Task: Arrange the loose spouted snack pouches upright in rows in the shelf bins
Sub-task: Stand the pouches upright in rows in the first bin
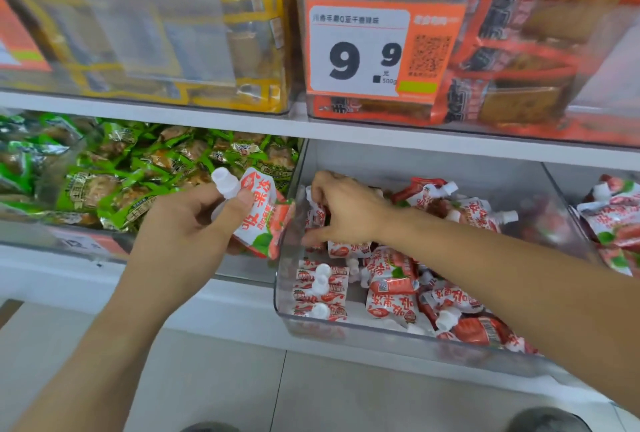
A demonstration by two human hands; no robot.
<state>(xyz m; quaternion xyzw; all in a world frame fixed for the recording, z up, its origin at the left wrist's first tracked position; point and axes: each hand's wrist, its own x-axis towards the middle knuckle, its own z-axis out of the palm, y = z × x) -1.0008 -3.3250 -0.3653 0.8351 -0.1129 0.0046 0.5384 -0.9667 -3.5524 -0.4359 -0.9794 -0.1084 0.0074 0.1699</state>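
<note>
The right hand's fingers are curled down over the top of a pouch standing at the rear of the row along the clear bin's left wall, with the thumb spread lower against the pack; they seem to pinch it, though the grip itself is hidden under the hand. Just beside them, outside the bin wall, the left hand holds one spouted pouch, thumb and fingers closed round its neck below the white cap, which points up and away, the long axis tilted with the bottom leaning toward the bin. Nearer the viewer from the right hand, the few upright pouches show white caps in a line. To that hand's right, loose pouches lie flat and crosswise in a heap. The held pouch sits closest to the row's rear gap, so the left hand likely feeds it across the wall once straightened upright.
</note>
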